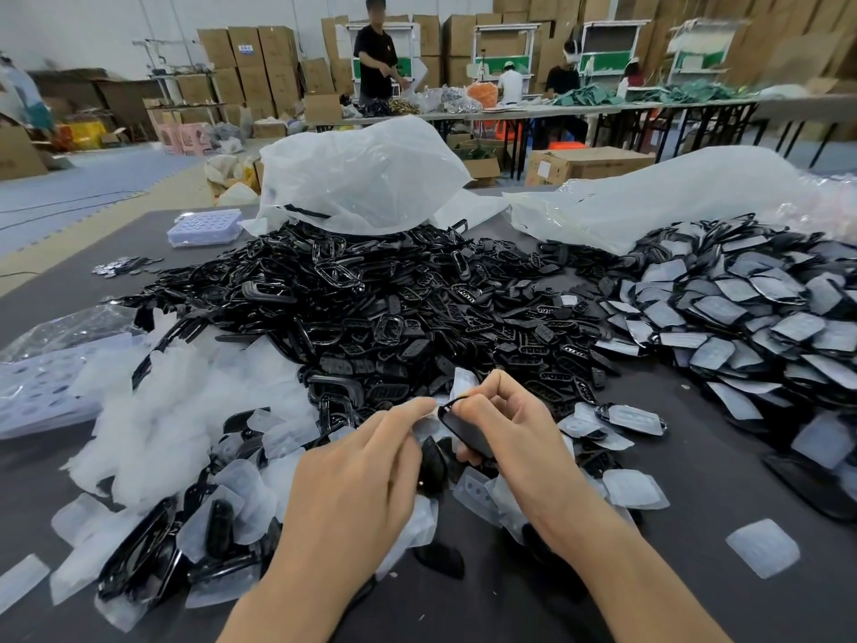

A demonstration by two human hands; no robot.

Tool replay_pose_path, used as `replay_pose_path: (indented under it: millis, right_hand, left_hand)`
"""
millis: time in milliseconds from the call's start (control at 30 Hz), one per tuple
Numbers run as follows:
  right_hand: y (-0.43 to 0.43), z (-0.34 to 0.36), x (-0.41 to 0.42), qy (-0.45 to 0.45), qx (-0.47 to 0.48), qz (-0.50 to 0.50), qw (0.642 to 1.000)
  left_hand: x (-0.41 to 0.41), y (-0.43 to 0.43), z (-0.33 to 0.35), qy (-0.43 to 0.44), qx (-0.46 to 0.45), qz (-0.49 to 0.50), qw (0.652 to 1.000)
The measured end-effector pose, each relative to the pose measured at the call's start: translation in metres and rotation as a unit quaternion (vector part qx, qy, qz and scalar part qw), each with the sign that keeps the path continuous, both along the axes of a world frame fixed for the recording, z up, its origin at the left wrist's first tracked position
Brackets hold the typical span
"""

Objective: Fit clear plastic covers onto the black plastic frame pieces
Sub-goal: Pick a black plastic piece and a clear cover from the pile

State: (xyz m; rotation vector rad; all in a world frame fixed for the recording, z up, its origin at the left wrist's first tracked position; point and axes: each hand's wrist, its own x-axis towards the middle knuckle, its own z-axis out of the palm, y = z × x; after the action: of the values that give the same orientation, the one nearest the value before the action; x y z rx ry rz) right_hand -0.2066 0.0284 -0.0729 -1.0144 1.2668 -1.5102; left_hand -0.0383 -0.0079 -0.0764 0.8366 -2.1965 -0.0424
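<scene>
A frame (468,431) is gripped in the curled fingers of the right hand (514,433), above the near middle of the surface (705,540). A clear cover (462,381) is seen standing just behind the frame. The frame's left end is met by the fingertips of the left hand (357,475); whether anything is pinched there cannot be told. A black heap (371,308) is piled beyond, loose covers (185,410) to the left, and covered pieces (742,308) to the right.
</scene>
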Motion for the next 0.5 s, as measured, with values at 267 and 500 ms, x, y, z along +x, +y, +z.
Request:
replay_pose_path:
  millis: [267,500]
  right_hand:
    - [-0.002,-0.002,-0.004,0.002,-0.001,-0.02,1.0]
    - [-0.001,-0.002,-0.004,0.023,-0.005,-0.005,1.0]
  left_hand:
    - [-0.009,0.012,-0.004,-0.086,0.038,-0.12,0.988]
    - [-0.009,0.013,0.0,-0.045,0.041,-0.114,0.992]
